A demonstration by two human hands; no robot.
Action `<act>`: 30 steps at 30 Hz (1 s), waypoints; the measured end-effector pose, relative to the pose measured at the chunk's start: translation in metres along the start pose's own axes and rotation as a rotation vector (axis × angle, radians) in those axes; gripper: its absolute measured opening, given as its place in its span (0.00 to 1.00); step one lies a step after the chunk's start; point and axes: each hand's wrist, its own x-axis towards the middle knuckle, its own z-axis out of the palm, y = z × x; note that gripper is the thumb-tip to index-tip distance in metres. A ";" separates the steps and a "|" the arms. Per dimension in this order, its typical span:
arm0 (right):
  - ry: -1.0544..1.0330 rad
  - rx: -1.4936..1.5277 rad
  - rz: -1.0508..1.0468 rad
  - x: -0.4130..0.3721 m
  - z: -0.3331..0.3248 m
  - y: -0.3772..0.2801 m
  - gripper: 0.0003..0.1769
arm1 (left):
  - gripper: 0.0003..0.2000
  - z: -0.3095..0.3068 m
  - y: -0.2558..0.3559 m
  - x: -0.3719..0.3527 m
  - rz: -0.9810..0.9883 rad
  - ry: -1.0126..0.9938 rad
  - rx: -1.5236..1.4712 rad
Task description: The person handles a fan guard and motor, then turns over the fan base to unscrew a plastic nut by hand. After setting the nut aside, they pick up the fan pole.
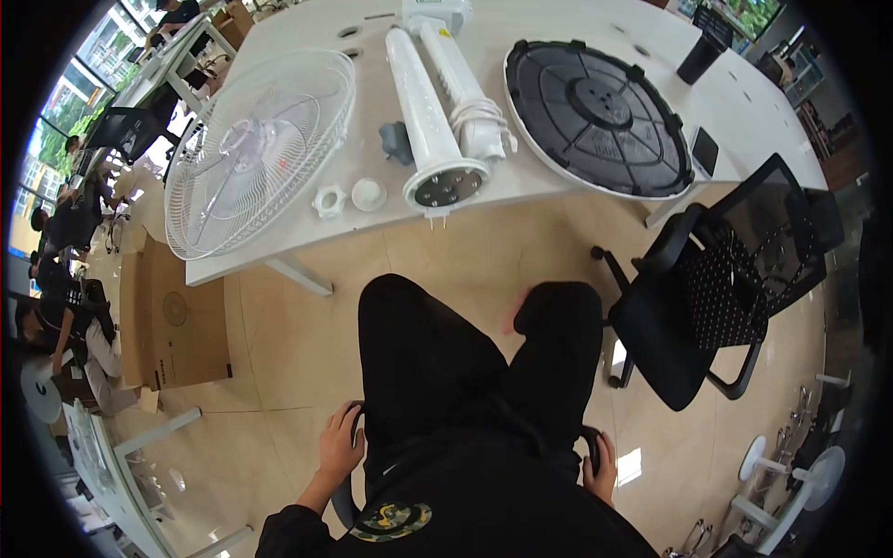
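My left hand (340, 445) rests on the left armrest of my chair, its fingers curled over the edge. My right hand (602, 468) lies on the right armrest, fingers bent around it. On the white table (372, 219) in front are a fan grille with clear blades (265, 149), a white tube (423, 107), a fan body with a coiled cord (460, 88) and a round black base (600, 116). Near the table's edge sit a white ring nut (328, 201), a round white cap (368, 194) and a grey knob-like part (395, 143).
A black office chair with a dotted bag (721, 298) stands at the right. An open cardboard box (191, 325) is on the floor at the left. A phone (704, 152) and a black cup (702, 58) are on the table. Several people sit at the far left.
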 end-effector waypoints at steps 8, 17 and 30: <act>-0.099 -0.021 0.014 0.034 -0.002 -0.013 0.34 | 0.27 -0.002 -0.001 -0.012 -0.138 -0.004 -0.077; -0.210 0.039 0.011 0.086 0.002 -0.031 0.37 | 0.26 -0.007 -0.006 -0.003 -0.233 -0.027 -0.035; -0.226 -0.088 -0.126 0.112 0.021 -0.070 0.36 | 0.26 0.003 -0.028 -0.047 -0.343 0.130 0.027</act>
